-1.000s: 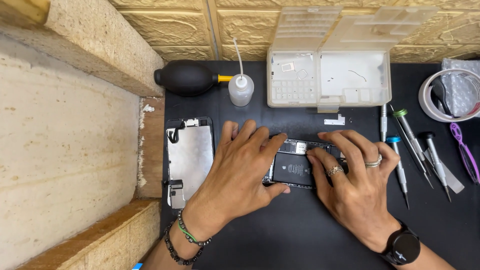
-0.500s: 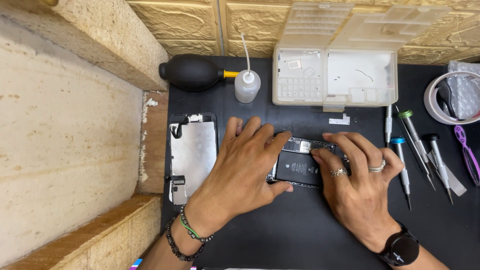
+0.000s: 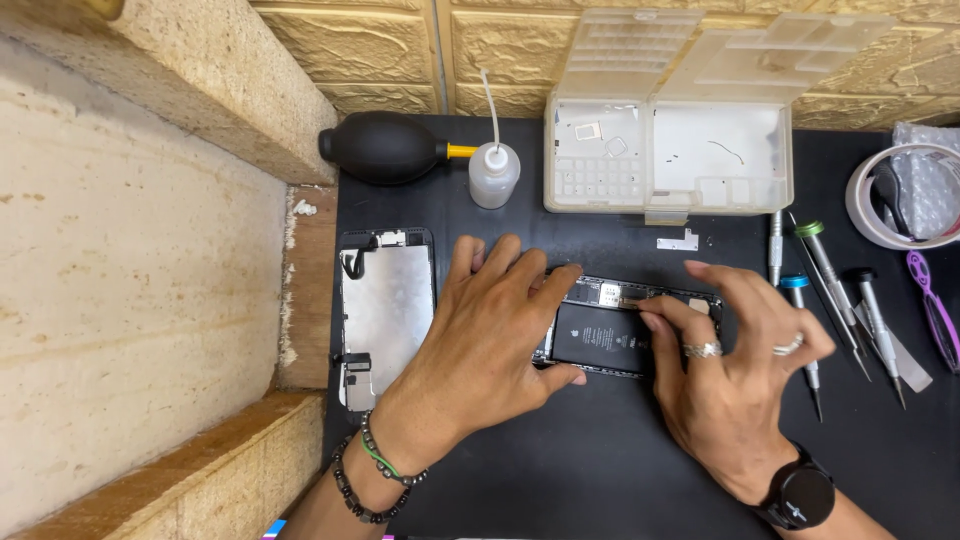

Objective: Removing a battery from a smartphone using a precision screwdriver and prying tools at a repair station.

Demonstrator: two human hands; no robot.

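Hands work over an opened black smartphone body with its dark battery exposed (image 3: pixel 612 335), which lies flat on the black work mat (image 3: pixel 560 470) near the middle of the view. The left hand (image 3: pixel 490 345) lies spread across the phone's left end, palm down, fingers loose and grasping nothing, pressing the body against the mat. The right hand (image 3: pixel 725 365), wearing silver rings, has thumb and forefinger pinched together at the phone's upper edge, by the small parts above the battery; whether anything sits between those fingertips cannot be told. Just left of the left hand lies a detached screen panel with a silver metal back (image 3: pixel 385 310), face down. Behind the hands stand a black rubber air blower (image 3: pixel 385 147), a small white squeeze bottle with a thin nozzle (image 3: pixel 494 172) and an open white plastic parts box (image 3: pixel 668 155). Several slim precision screwdrivers (image 3: pixel 830 275) lie on the mat to the right of the right hand.
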